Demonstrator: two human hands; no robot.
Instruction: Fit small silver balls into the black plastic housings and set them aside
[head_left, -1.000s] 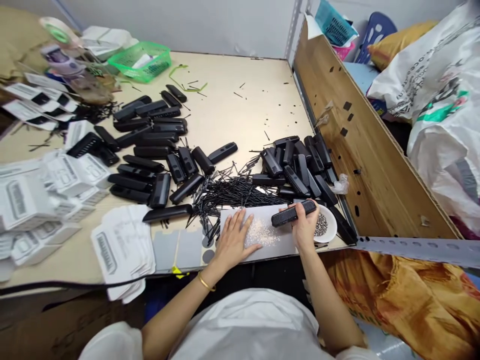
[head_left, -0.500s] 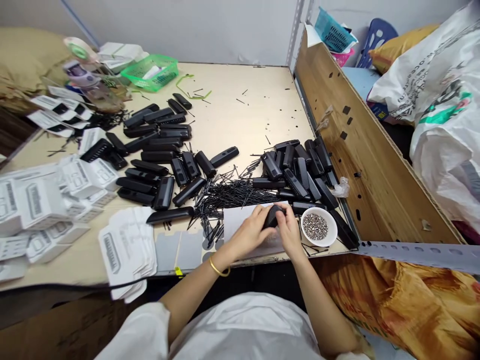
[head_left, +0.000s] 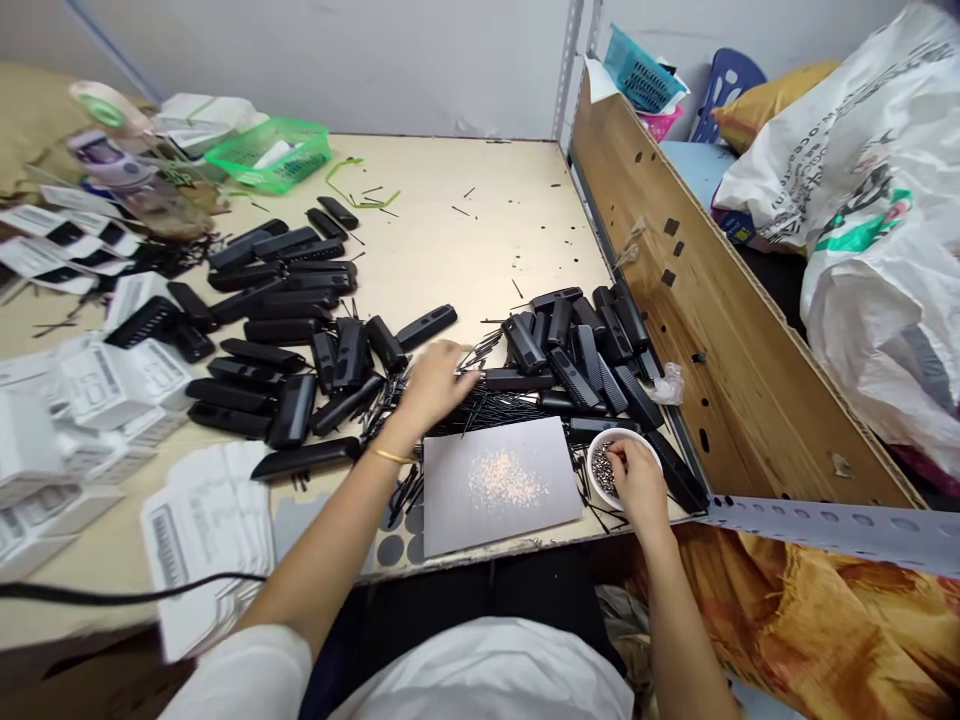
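My left hand [head_left: 436, 388] reaches over a heap of thin black sticks [head_left: 499, 408], near several black oblong cases [head_left: 386, 345]. Its thumb stands apart from its fingers, and no object shows in it. On the right, my right hand [head_left: 639, 482] dips its fingertips into a white bowl [head_left: 651, 440] of small shiny metal pieces [head_left: 602, 468]. Those fingers are drawn together in a pinch; whatever lies between them is hidden. Between my hands lies a grey sheet [head_left: 457, 500] sprinkled with pale specks.
More black cases [head_left: 577, 375] pile up against the wooden side board [head_left: 645, 200]. White boxes [head_left: 94, 385] and flat white cards [head_left: 214, 510] cover the left side. A green basket [head_left: 270, 155] stands at the back left. A black cable [head_left: 127, 595] crosses the front left.
My hands have parted and no longer hold the black ridged case together. The left moved up and left to the sticks, the right to the bowl. The grey sheet is uncovered.
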